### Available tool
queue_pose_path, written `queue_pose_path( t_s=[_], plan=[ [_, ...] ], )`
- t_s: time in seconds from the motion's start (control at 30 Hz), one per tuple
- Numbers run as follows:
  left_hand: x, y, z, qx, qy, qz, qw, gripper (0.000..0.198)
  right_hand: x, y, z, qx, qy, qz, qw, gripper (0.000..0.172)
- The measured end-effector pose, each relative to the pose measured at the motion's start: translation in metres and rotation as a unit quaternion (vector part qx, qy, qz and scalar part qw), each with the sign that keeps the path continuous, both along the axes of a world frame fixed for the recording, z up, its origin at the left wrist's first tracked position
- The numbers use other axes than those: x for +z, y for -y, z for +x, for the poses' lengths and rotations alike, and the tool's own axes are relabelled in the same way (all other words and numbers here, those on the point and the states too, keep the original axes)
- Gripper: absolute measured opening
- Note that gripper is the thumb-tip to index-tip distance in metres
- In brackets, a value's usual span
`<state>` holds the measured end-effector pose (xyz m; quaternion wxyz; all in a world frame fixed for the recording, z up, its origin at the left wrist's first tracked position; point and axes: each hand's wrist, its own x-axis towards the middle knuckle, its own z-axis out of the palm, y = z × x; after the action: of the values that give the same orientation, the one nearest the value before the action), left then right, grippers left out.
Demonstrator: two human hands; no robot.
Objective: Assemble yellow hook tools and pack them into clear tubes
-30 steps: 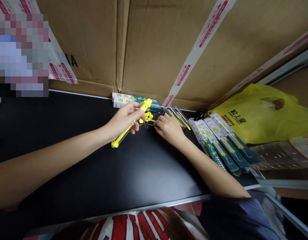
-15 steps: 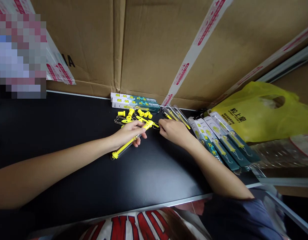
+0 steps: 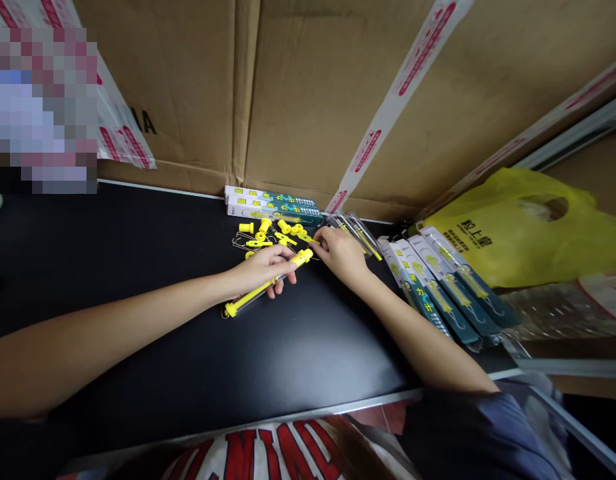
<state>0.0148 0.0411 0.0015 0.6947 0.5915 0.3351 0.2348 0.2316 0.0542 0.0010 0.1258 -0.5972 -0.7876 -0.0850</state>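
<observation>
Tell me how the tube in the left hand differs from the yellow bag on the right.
The tube is slim and straight; the bag is broad and crumpled. The left hand grips the tube, while the bag lies untouched. Both show yellow.

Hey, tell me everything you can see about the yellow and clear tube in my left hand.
The tube is slim and straight, clear like plastic, with yellow running lengthwise inside and a yellow cap at its near end. Thin wire shows beside that cap. The far end is yellow too, pointing away and to the right. Your left hand grips it toward that end, thumb across it, above the black tabletop; whether it touches that is unclear.
</observation>
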Motion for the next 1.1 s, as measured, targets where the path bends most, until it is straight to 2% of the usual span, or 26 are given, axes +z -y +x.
queue_pose_path(
  t_s=[0.17,0.33,0.53,0.67,0.87,1.0,1.1],
  plan=[
    [0.003,0.001,0.000,0.002,-0.011,-0.002,1.000,0.016,-0.006,-0.009,0.001,0.031,-0.026,0.006,0.999,0.021],
    [0.001,0.000,-0.002,0.003,0.005,-0.008,1.000,0.017,0.006,-0.001,0.006,0.039,0.009,0.003,0.999,0.017],
    [-0.003,-0.002,-0.003,0.000,0.008,-0.010,1.000,0.026,0.017,0.006,0.008,0.008,0.066,-0.112,0.991,0.013],
    [-0.002,-0.002,-0.004,0.007,-0.001,-0.012,1.000,0.031,0.022,0.007,0.011,-0.014,0.052,-0.146,0.988,0.009],
    [0.000,-0.002,-0.006,0.005,0.005,-0.019,1.000,0.033,0.034,0.015,0.010,-0.004,0.009,-0.216,0.976,0.003],
    [-0.002,-0.004,-0.005,0.018,0.016,-0.021,0.999,0.035,0.039,0.020,0.002,0.068,-0.064,-0.230,0.969,0.004],
    [-0.004,-0.005,-0.005,0.041,0.015,-0.023,0.999,0.037,0.038,0.025,-0.007,0.139,-0.142,-0.206,0.958,0.007]
  ],
)
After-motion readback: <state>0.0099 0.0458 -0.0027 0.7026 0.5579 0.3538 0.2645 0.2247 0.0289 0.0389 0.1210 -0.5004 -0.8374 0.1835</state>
